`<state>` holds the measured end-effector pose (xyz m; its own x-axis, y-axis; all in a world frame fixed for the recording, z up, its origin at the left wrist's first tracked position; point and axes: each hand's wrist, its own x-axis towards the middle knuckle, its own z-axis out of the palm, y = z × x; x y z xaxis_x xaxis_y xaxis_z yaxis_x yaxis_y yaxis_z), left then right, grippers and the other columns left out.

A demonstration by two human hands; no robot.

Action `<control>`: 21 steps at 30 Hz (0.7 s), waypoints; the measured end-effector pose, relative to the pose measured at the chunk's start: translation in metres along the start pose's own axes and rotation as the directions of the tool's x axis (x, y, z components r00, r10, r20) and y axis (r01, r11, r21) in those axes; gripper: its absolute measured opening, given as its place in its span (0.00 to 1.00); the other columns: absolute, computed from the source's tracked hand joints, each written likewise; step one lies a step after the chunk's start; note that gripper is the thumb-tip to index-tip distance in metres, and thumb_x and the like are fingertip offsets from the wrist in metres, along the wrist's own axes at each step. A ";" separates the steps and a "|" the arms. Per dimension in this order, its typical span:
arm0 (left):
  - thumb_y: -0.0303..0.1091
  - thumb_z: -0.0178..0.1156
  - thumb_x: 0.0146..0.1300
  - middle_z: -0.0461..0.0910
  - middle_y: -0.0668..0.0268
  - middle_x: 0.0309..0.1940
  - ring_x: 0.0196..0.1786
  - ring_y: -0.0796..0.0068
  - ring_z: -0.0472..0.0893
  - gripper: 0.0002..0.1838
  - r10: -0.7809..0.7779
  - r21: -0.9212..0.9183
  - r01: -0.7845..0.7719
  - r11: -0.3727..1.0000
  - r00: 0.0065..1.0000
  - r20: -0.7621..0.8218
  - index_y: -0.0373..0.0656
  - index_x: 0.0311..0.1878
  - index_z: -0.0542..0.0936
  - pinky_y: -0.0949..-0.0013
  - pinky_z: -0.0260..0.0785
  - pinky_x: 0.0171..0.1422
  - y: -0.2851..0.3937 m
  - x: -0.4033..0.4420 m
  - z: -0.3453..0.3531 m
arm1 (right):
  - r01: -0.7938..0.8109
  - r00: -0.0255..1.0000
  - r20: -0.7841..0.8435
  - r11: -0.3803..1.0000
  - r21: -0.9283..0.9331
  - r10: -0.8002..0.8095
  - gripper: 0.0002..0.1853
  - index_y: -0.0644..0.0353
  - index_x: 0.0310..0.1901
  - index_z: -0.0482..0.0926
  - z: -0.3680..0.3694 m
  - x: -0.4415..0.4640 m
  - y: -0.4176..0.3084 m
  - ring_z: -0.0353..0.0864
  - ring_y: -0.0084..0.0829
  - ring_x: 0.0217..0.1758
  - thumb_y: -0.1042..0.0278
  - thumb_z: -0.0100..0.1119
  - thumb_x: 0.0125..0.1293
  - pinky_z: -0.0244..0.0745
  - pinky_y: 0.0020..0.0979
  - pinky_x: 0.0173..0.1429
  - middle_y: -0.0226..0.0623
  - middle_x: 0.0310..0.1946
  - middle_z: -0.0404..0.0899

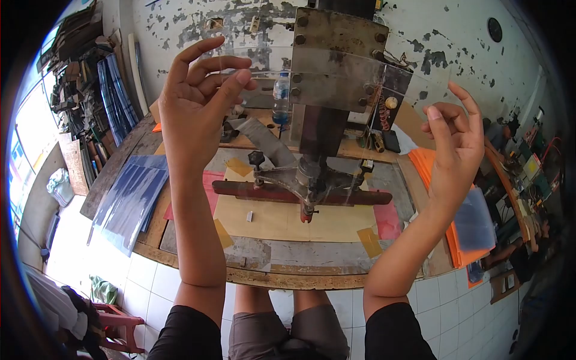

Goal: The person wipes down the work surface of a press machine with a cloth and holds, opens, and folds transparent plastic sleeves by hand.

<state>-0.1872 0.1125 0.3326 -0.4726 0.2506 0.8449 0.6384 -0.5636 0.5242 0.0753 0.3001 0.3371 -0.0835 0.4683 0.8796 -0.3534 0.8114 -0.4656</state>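
Both my hands are raised in front of the machine, with a thin clear plastic sheet [339, 63] stretched between them; its edges are faint. My left hand [201, 87] pinches the sheet's left side between thumb and fingers. At the other end, my right hand [453, 129] has its thumb against curled fingers on the sheet's right side, the index finger raised. Behind and below the sheet stands a press [312, 174] with a long dark red bar [354, 197] over a yellowish board [273, 222]. A small pale piece [249, 216] lies on that board.
Clear and bluish plastic sheets [129, 192] are stacked at the table's left. Orange sheets [456, 240] with clear plastic [474, 219] on top lie at the right. A water bottle [280, 99] stands behind. A red stool [123, 324] is at lower left. People sit far right.
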 end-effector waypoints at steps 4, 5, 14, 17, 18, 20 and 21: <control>0.27 0.72 0.77 0.91 0.51 0.55 0.50 0.68 0.93 0.23 -0.036 -0.075 0.039 0.996 0.998 0.046 0.31 0.70 0.79 0.73 0.83 0.49 0.007 -0.006 0.008 | 0.006 0.999 0.047 0.995 0.095 -0.010 0.24 0.68 0.70 0.80 0.003 -0.007 -0.013 0.88 0.23 0.46 0.78 0.71 0.74 0.83 0.25 0.53 0.35 0.44 0.87; 0.28 0.72 0.77 0.91 0.52 0.55 0.51 0.68 0.93 0.22 -0.044 -0.088 0.050 0.995 0.997 0.069 0.31 0.69 0.80 0.73 0.83 0.49 0.009 -0.008 0.011 | 0.008 0.998 0.066 0.991 0.136 -0.017 0.24 0.68 0.70 0.80 0.005 -0.009 -0.016 0.89 0.24 0.46 0.79 0.71 0.74 0.84 0.25 0.53 0.35 0.44 0.87; 0.33 0.62 0.85 0.89 0.55 0.59 0.61 0.67 0.91 0.18 -0.200 -0.112 0.253 0.961 0.915 0.349 0.34 0.69 0.80 0.69 0.86 0.56 0.043 -0.039 0.047 | 0.152 0.960 0.251 0.985 -0.084 -0.127 0.25 0.67 0.66 0.83 0.043 -0.041 -0.052 0.90 0.30 0.56 0.75 0.73 0.68 0.80 0.33 0.66 0.40 0.52 0.89; 0.34 0.61 0.86 0.88 0.54 0.63 0.64 0.66 0.90 0.20 -0.186 -0.178 0.271 0.946 0.903 0.388 0.33 0.72 0.78 0.66 0.87 0.58 0.039 -0.039 0.047 | 0.302 0.902 0.371 0.937 -0.174 -0.222 0.22 0.65 0.61 0.87 0.049 -0.038 -0.048 0.90 0.33 0.57 0.73 0.76 0.65 0.80 0.35 0.66 0.41 0.55 0.90; 0.33 0.62 0.85 0.87 0.54 0.64 0.64 0.66 0.90 0.21 -0.179 -0.208 0.280 0.937 0.898 0.403 0.32 0.73 0.78 0.65 0.88 0.58 0.037 -0.037 0.046 | 0.325 0.891 0.386 0.930 -0.173 -0.239 0.21 0.65 0.59 0.88 0.052 -0.038 -0.046 0.90 0.35 0.57 0.73 0.76 0.65 0.80 0.36 0.66 0.42 0.55 0.91; 0.32 0.63 0.84 0.86 0.53 0.66 0.64 0.65 0.90 0.22 -0.163 -0.264 0.297 0.918 0.888 0.431 0.31 0.74 0.77 0.64 0.88 0.57 0.034 -0.033 0.043 | 0.353 0.879 0.392 0.922 -0.157 -0.270 0.18 0.65 0.57 0.90 0.056 -0.038 -0.040 0.90 0.37 0.57 0.74 0.76 0.65 0.80 0.36 0.66 0.41 0.55 0.92; 0.31 0.63 0.84 0.86 0.53 0.65 0.63 0.66 0.90 0.22 -0.146 -0.267 0.274 0.924 0.897 0.418 0.30 0.74 0.77 0.65 0.89 0.57 0.031 -0.034 0.044 | 0.360 0.878 0.385 0.922 -0.142 -0.284 0.17 0.65 0.55 0.90 0.058 -0.038 -0.037 0.90 0.38 0.56 0.75 0.76 0.66 0.80 0.36 0.66 0.41 0.55 0.92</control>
<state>-0.1248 0.1208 0.3250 -0.2628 0.6358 0.7258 0.2981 -0.6619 0.6878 0.0377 0.2317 0.3265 -0.3316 0.0463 0.9423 -0.2239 0.9664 -0.1263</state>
